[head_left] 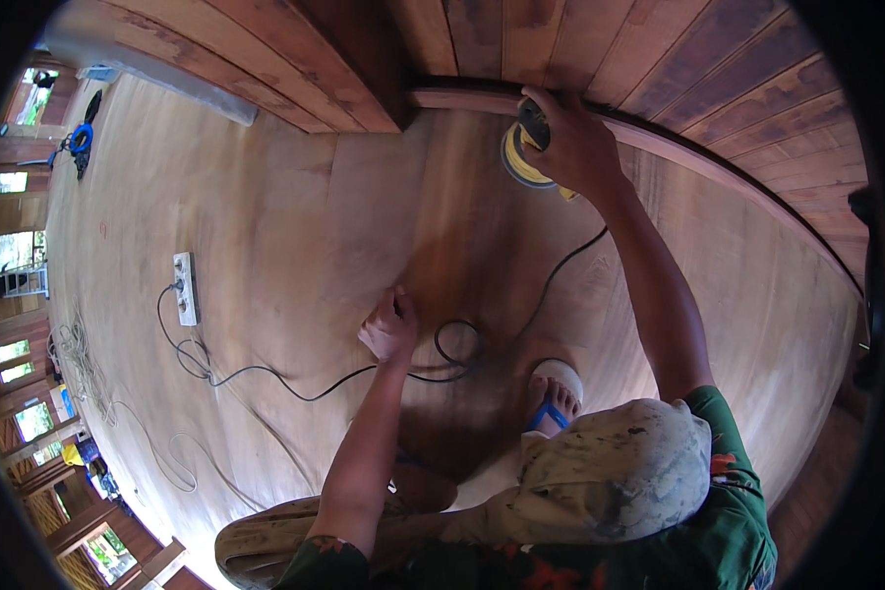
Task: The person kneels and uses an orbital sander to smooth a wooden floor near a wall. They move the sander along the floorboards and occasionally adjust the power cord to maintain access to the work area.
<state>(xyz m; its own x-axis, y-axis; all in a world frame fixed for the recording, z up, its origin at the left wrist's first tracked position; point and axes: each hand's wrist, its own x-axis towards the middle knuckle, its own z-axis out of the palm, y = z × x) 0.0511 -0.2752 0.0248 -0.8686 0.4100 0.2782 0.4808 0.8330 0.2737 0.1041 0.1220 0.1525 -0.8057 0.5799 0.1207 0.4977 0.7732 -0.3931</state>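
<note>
My right hand [575, 143] is wrapped over a yellow and black electric sander [529, 157] at the foot of the wooden wall. The sander's round base meets the wooden floor [295, 206] close to the skirting strip [472, 95]. My left hand [391, 326] is curled into a loose fist over the middle of the floor, and nothing shows in it. A black power cord [560, 270] runs from beneath my right arm, loops on the floor, passes by my left wrist and leads to a white power strip [186, 287] at the left.
A wooden post [354, 59] projects from the wall at the top. Near my knees is my sandalled foot [556, 388]. Pale cables [84, 359] lie tangled at the far left, with a blue coiled hose or cord [81, 138] behind and a small ladder [31, 282] by the windows.
</note>
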